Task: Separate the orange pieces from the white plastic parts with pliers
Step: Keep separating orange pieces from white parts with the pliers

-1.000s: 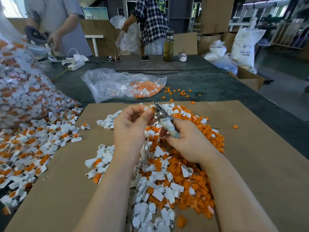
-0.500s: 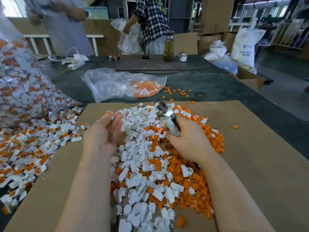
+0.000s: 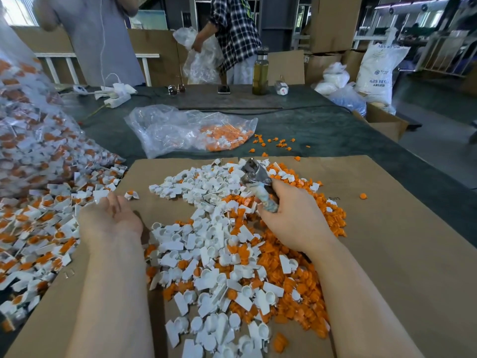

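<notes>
Pliers (image 3: 254, 175) clenched in the right hand (image 3: 291, 218), above mixed white parts (image 3: 206, 254) and orange pieces (image 3: 304, 277) on cardboard (image 3: 400, 254). Left hand (image 3: 111, 218) palm-up, released, beside unsorted parts (image 3: 38, 220). Beyond on the worktop (image 3: 322, 130): plastic bag (image 3: 185, 130), bottle (image 3: 260, 73).

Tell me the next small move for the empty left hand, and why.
Probably reach the left hand, open and empty, to the unseparated pieces at left and pick one up; the right hand already holds the pliers ready.

pliers (image 3: 254, 174) gripped upright; orange pieces (image 3: 304, 277), white parts (image 3: 206, 244) heaped
</notes>
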The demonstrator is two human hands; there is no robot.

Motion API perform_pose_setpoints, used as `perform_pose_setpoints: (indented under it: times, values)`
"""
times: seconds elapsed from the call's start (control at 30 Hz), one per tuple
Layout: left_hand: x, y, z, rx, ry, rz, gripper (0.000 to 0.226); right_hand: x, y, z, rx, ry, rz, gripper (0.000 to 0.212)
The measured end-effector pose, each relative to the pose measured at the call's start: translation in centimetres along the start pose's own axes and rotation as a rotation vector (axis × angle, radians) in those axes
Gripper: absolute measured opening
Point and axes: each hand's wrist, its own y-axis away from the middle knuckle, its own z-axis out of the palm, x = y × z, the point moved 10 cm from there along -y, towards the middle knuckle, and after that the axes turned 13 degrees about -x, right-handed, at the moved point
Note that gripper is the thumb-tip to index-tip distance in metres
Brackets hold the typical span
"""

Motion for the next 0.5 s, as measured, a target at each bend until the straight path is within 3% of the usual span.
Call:
perform_pose_setpoints:
  times: [0.07,0.17,0.27,0.33,0.4,0.5]
  values:
    - [0.0,1.6,0.1,-0.007,-0.202,-0.018,0.053,-0.1,0.0,-0.2,0.015,0.014,-0.001,0.013]
    - [-2.0,2.9,2.4,-0.113,-0.516,-0.115,0.032,-0.4,0.2,-0.6,0.059,0.047,0.002,0.017]
    - [-6.5,4.8,5.2,-0.445,-1.085,-0.326,0.037,-0.9,0.4,-1.1,0.107,0.106,-0.015,0.022]
    - [-9.3,7.0,6.4,-0.640,-1.270,-0.385,0.046,-1.3,0.4,-1.0,0.104,0.178,-0.021,0.023]
    - [-11.4,8.8,7.1,-0.807,-1.417,-0.372,0.045,-1.8,0.4,-0.8,0.094,0.231,-0.031,0.024]
    - [-12.6,9.9,7.6,-0.889,-1.527,-0.270,0.017,-2.6,0.5,-0.5,0.094,0.225,-0.061,0.032]
